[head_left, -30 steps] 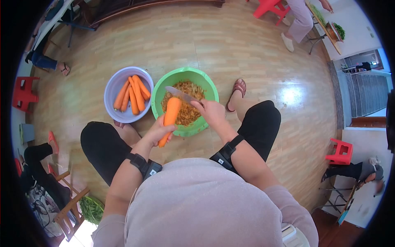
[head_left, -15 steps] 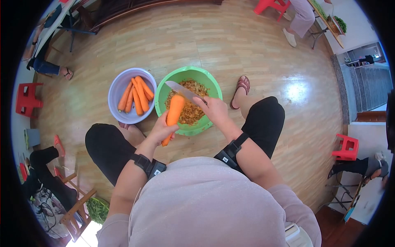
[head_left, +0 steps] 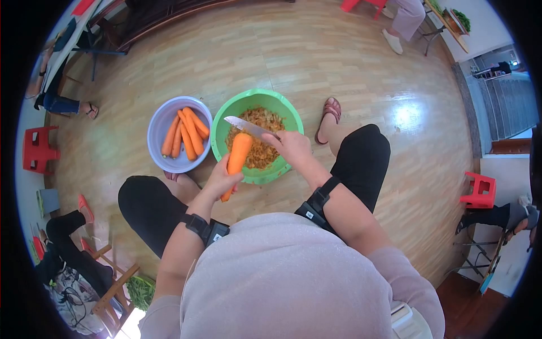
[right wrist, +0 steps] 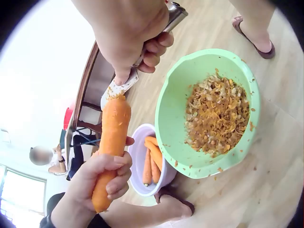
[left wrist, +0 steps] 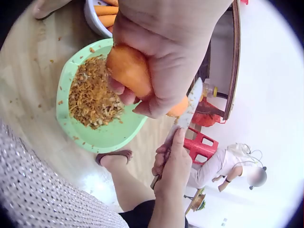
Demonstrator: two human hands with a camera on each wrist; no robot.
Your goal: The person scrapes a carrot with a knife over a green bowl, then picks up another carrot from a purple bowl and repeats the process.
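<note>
My left hand (head_left: 221, 181) grips a thick orange carrot (head_left: 240, 153) near its lower end, with the other end pointing up and away over the green basin. The handle of a kitchen knife (head_left: 246, 126) is in my right hand (head_left: 294, 150). In the right wrist view the blade (right wrist: 118, 89) lies at the carrot's upper end, with orange bits stuck on it. Below both hands, the green basin (head_left: 232, 111) holds a heap of orange and pale shreds (right wrist: 216, 118). Part of the carrot hides behind my left fingers in the left wrist view.
Left of the green basin stands a lavender basin (head_left: 162, 117) holding several whole carrots (head_left: 193, 135). My sandalled foot (head_left: 329, 117) is just right of the green basin. Farther off are red stools (head_left: 39, 150), another red stool (head_left: 480, 190) and other people near the walls.
The head view has shifted slightly. Carrot and knife keep nearly the same places, with the blade still by the carrot's upper end and both holds unchanged.
</note>
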